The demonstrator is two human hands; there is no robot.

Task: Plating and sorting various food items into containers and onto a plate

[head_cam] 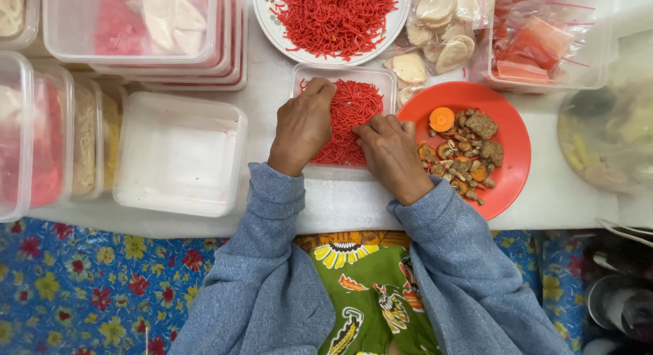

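Observation:
A clear plastic box (pixel 343 73) on the white table holds a layer of red noodle-like strands (pixel 357 107). My left hand (pixel 303 127) rests palm down on the strands at the box's left side, fingers curled toward the far wall. On the strands at the near right sits my right hand (pixel 391 154), fingers pressed flat and close together. Both arms wear grey-blue sleeves. Neither hand visibly grips anything.
A white plate of red strands (pixel 333 15) lies beyond the box. An orange plate (pixel 513 141) with carrot slices and brown pieces sits right. An upturned clear container (pixel 180 154) and stacked boxes stand left. Bags of pale and red slices fill the far right.

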